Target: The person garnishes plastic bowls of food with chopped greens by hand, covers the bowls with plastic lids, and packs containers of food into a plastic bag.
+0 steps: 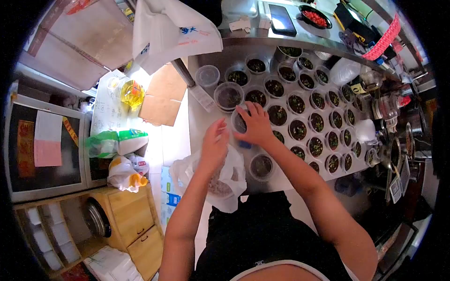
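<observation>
My right hand is closed around the rim of a clear plastic cup near the table's left edge. To its left, my left hand is raised above a white plastic bag with brownish loose material inside. The left fingers are bent and close together; what they hold, if anything, is hidden. Just beyond the right hand stands a stack of clear cups. Nearer my body is a cup with dark contents. Many cups of dark soil with small green seedlings cover the table to the right.
The metal table has a shelf above its far side, bearing a phone and a bowl of red pieces. At left are an oil bottle, cardboard and a wooden cabinet. Kitchenware crowds the right.
</observation>
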Motion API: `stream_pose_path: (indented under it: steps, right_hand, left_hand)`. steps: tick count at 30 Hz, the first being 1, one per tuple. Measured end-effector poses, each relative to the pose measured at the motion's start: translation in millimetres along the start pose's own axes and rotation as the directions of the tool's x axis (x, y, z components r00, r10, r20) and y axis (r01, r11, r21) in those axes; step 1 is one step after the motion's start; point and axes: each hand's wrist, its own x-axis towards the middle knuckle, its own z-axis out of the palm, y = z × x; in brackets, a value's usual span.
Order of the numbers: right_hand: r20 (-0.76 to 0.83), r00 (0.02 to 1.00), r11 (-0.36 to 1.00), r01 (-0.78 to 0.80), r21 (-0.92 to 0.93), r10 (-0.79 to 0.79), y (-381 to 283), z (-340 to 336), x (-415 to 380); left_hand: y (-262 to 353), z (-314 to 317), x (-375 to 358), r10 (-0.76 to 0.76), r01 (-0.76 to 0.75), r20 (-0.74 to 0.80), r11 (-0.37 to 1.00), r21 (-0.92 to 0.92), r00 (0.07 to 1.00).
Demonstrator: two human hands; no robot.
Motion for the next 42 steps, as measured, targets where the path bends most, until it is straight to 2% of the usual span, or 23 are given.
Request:
stream_pose_path:
  steps: [2, 5, 7, 8, 9, 11, 12, 15, 18, 20, 22, 23, 25, 26, 29, 30, 33, 34, 37, 40, 42]
  right_hand:
    - [-0.045, 0.999, 1.0, 0.018, -0.02, -0.019, 0, -1, 0]
    - [-0.089, 0.994, 0.998, 0.063, -0.004, -0.064, 2, -5, 4]
    - [-0.102, 0.989, 0.994, 0.106, 0.03, -0.103, 4, -7, 1]
    - [-0.187, 0.976, 0.968, 0.148, 0.202, -0.11, 11, -9, 4]
    - [-0.203, 0.977, 0.955, -0.004, 0.296, 0.067, 14, -6, 1]
    - [-0.191, 0.89, 0.833, -0.286, 0.473, 0.414, 23, 0, -5]
    - [-0.041, 0.892, 0.819, -0.393, 0.418, 0.45, 33, -2, -6]
    - [0.241, 0.797, 0.559, -0.57, 0.602, 0.554, 34, -16, -17]
    - [0.156, 0.809, 0.328, -0.396, 0.858, 0.567, 19, -41, -35]
    - [0.103, 0.798, 0.337, -0.363, 0.869, 0.594, 5, -60, -57]
    - [0.025, 0.773, 0.373, -0.335, 0.865, 0.634, 4, -59, -83]
    - [0.052, 0.732, 0.312, -0.352, 0.883, 0.679, -1, -66, -97]
    - [0.112, 0.634, 0.182, -0.379, 0.907, 0.765, -15, -85, -130]
    - [0.057, 0.606, 0.265, -0.428, 0.864, 0.793, -13, -83, -150]
    - [-0.033, 0.56, 0.377, -0.512, 0.772, 0.828, -27, -89, -200]
    - [0.06, 0.509, 0.265, -0.54, 0.799, 0.858, -30, -96, -215]
    - [0.061, 0.504, 0.292, -0.591, 0.752, 0.862, -37, -99, -258]
    - [0.074, 0.502, 0.289, -0.604, 0.743, 0.862, -35, -95, -270]
    - [0.254, 0.47, 0.048, -0.54, 0.84, 0.846, -23, -87, -294]
    - [0.198, 0.566, 0.245, -0.609, 0.754, 0.8, -4, -79, -293]
    - [0.198, 0.64, 0.318, -0.596, 0.737, 0.742, 16, -55, -298]
  left_hand:
    - [-37, 28, 46, 0.023, -0.015, -0.013, 0.906, 0.423, 1.0]
    - [-44, 47, 59, -0.082, 0.118, -0.105, 0.902, 0.415, 0.991]
    - [-74, 50, 63, -0.096, 0.131, -0.135, 0.95, 0.282, 0.986]
    - [-79, 48, 66, -0.099, 0.13, -0.152, 0.968, 0.216, 0.983]
    - [-83, 47, 68, -0.194, 0.209, -0.123, 0.97, 0.123, 0.973]
    - [-82, 44, 72, -0.362, 0.36, -0.035, 0.931, -0.054, 0.931]
    - [-80, 44, 72, -0.361, 0.359, -0.036, 0.932, -0.048, 0.932]
    - [-72, 45, 70, -0.309, 0.308, -0.015, 0.95, -0.052, 0.951]
    - [-31, 40, 42, -0.215, 0.22, 0.057, 0.971, -0.09, 0.975]
    - [7, 39, 17, -0.175, 0.187, 0.133, 0.979, -0.081, 0.976]
    - [16, 46, -8, -0.144, 0.147, 0.164, 0.989, -0.003, 0.976]
    - [17, 52, -20, -0.126, 0.122, 0.183, 0.992, 0.033, 0.975]
    - [11, 76, -54, -0.057, 0.085, 0.18, 0.985, -0.149, 0.982]
    - [9, 87, -71, -0.028, 0.072, 0.182, 0.968, -0.239, 0.983]
    - [9, 109, -98, -0.182, 0.468, 0.506, 0.713, -0.523, 0.843]
    - [-14, 124, -107, -0.247, 0.448, 0.465, 0.804, -0.39, 0.85]
    - [-24, 141, -123, -0.475, 0.682, 0.584, 0.705, -0.194, 0.658]
    - [-11, 141, -129, -0.429, 0.62, 0.571, 0.762, -0.188, 0.7]
    - [-16, 156, -142, -0.481, 0.649, 0.55, 0.745, -0.155, 0.683]
    - [-44, 173, -152, -0.539, 0.663, 0.436, 0.719, -0.207, 0.72]
    - [-61, 181, -157, -0.571, 0.661, 0.35, 0.708, -0.247, 0.743]
